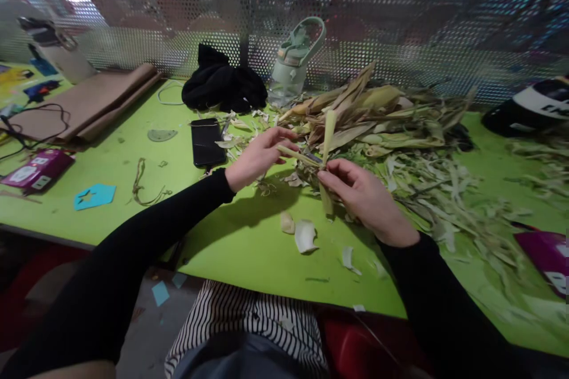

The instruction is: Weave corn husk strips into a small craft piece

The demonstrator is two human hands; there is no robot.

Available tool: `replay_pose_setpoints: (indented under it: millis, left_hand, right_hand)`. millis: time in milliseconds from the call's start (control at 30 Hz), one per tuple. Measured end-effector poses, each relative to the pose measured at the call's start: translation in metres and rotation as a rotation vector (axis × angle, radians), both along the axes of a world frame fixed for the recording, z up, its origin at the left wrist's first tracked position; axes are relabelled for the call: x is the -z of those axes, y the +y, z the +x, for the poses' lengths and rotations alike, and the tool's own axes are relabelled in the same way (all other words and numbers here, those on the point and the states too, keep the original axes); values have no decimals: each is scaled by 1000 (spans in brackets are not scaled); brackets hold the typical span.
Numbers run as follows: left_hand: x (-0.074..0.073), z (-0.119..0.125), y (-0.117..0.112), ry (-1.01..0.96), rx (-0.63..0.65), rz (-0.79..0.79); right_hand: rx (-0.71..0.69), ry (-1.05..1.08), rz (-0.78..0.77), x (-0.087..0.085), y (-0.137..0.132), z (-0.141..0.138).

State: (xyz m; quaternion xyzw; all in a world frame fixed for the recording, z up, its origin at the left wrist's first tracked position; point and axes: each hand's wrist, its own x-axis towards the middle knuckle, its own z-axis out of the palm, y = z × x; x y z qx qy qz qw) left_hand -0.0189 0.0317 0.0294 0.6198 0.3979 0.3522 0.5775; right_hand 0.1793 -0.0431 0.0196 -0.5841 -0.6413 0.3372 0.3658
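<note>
My right hand [367, 198] pinches pale yellow-green corn husk strips [328, 136] where they cross. One strip stands up from the fingertips, another points left, and a folded end hangs below them. My left hand [262, 157] hovers by the end of the left-pointing strip, its fingers loosely curved and apart; whether they touch the strip is hard to see. Just behind both hands lies a heap of dried corn husks [377, 106], partly covered by the upright strip. Shredded husk pieces [444, 189] spread to the right. In front lie curled white scraps [305, 236].
Left of my hands are a black phone [207, 143], a clear protractor [162, 135] and a blue paper cutout [94, 196]. At the back stand a pale green bottle [291, 68] and black cloth [224, 83] by a perforated metal screen [178, 29]. Purple packs [38, 170] lie at both sides.
</note>
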Motion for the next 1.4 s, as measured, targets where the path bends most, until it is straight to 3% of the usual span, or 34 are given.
replay_pose_setpoints:
  millis: [67, 233, 433, 633, 700, 833, 900, 1033, 1100, 1233, 1400]
  left_hand:
    - [-6, -6, 5, -33, 83, -68]
    - [-12, -13, 3, -55, 535, -158]
    - [-10, -12, -6, -50, 618, -134]
    - [-24, -32, 8, -15, 988, -289]
    - [-22, -29, 7, -3, 962, -248]
    - [-5, -5, -8, 66, 581, -32]
    - [1, 5, -16, 76, 459, -48]
    - [-2, 8, -23, -62, 310, -134]
    - [-4, 6, -23, -116, 279, -159]
    - [0, 8, -23, -143, 269, -147]
    - [10, 14, -27, -104, 298, -108]
  right_hand:
    - [-2, -29, 16, -2, -1, 0]
    - [-30, -177, 35, -7, -3, 0]
    - [-107, -227, 37, -13, -6, 1]
    - [-168, -323, 113, -15, -5, 9]
    - [-201, -346, 128, -14, -4, 10]
    - [-144, -326, 95, -11, -3, 8]
    - [-47, -275, 144, -10, -4, 6]
    - [333, -241, 638, -10, -10, 1]
    - [392, -324, 789, -10, -13, -2]
    - [242, -470, 676, -6, -11, -6]
    - [109, -412, 458, 7, 2, -3]
